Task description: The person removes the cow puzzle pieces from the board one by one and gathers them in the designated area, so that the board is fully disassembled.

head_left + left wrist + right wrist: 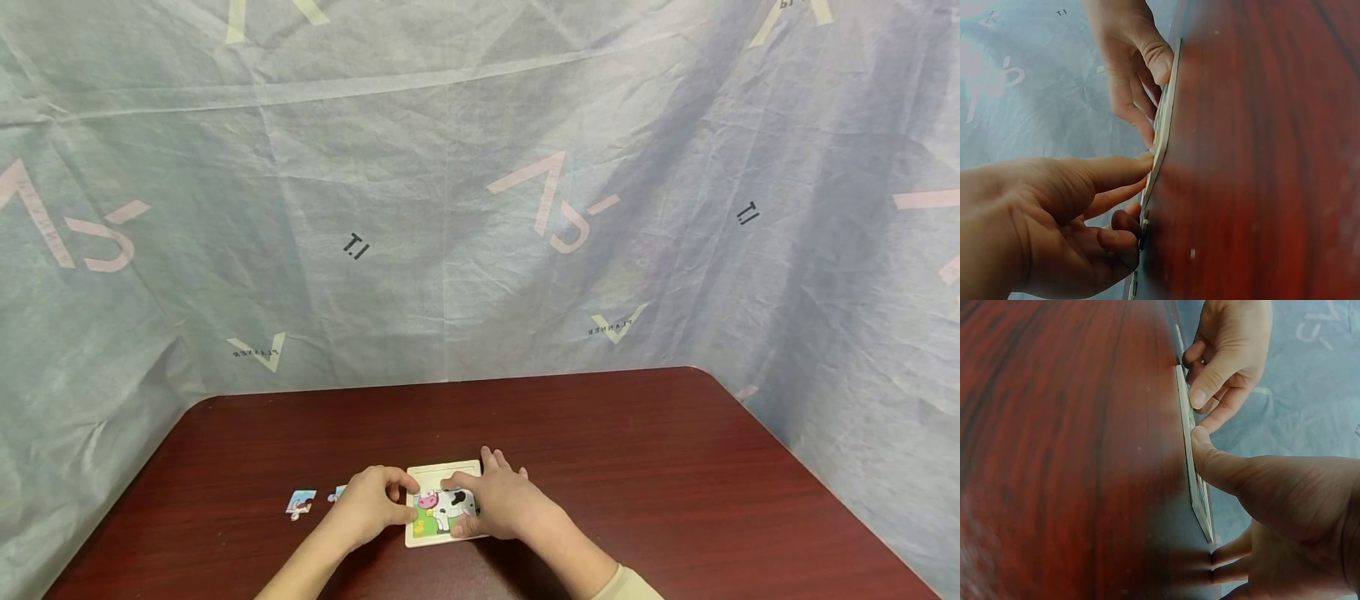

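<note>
A wooden tray puzzle (442,542) with a pale frame lies on the table, its picture showing a cow on green grass. At its left side, my left hand (367,504) touches the picture's edge with thumb and index fingertips; in the left wrist view its other fingers (1119,244) are curled beside the frame. My right hand (506,500) covers the right part of the puzzle. Its thumb and index finger press on the cow picture, while the remaining fingers (1235,550) spread past the frame's far right corner. The right edge is mostly hidden under this hand.
A loose jigsaw piece (302,502) with blue and white print lies left of the hands on the dark red table (637,467). Another piece (336,493) is partly hidden behind the left hand. A grey printed cloth (450,317) hangs behind the table.
</note>
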Demonstrator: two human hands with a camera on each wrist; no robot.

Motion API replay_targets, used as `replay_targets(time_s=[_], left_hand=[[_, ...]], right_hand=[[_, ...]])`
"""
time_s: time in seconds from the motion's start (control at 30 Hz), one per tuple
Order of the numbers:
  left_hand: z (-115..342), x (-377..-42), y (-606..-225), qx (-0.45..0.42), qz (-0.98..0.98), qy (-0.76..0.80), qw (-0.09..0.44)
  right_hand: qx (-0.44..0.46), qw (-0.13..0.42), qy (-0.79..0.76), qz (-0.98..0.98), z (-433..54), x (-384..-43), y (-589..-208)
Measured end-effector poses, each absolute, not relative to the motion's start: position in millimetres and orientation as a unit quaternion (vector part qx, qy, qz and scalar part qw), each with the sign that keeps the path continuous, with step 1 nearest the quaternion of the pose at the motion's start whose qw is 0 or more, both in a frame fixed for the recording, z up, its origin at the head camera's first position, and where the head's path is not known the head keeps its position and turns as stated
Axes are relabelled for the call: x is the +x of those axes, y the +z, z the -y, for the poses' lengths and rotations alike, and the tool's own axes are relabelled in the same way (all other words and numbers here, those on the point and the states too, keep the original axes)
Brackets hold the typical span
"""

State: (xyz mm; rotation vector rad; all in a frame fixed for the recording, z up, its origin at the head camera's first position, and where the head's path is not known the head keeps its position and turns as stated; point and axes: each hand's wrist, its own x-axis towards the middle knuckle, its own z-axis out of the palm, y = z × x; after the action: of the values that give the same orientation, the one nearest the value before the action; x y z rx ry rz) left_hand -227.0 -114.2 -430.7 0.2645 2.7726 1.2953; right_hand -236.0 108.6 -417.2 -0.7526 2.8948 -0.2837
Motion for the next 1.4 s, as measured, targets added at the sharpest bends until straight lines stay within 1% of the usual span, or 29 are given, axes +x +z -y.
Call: replay_targets(time_s=[0.2, 0.3, 0.6, 0.97, 1.4], left_hand=[[113.3, -226.0, -429.2, 0.091, -0.900, 0.423, 0.046], [113.0, -225.3, -427.8, 0.095, -0.901, 0.421, 0.044], [111.3, -225.0, -427.8, 0.094, -0.901, 0.423, 0.031], [108.9, -225.0, -429.5, 0.119, -0.898, 0.424, 0.017], [107.6, -225.0, -429.9, 0.126, -0.890, 0.438, -0.001]], right_hand=[[-0.252, 0.069, -0.092, -0.961, -108.8, -235.9, -417.5], [-0.253, 0.071, -0.092, -0.961, -108.8, -236.0, -417.0], [-0.253, 0.074, -0.086, -0.961, -108.6, -237.1, -416.5], [-0.255, 0.066, -0.085, -0.961, -108.3, -235.4, -417.1], [-0.253, 0.075, -0.091, -0.960, -108.7, -236.0, -416.6]])
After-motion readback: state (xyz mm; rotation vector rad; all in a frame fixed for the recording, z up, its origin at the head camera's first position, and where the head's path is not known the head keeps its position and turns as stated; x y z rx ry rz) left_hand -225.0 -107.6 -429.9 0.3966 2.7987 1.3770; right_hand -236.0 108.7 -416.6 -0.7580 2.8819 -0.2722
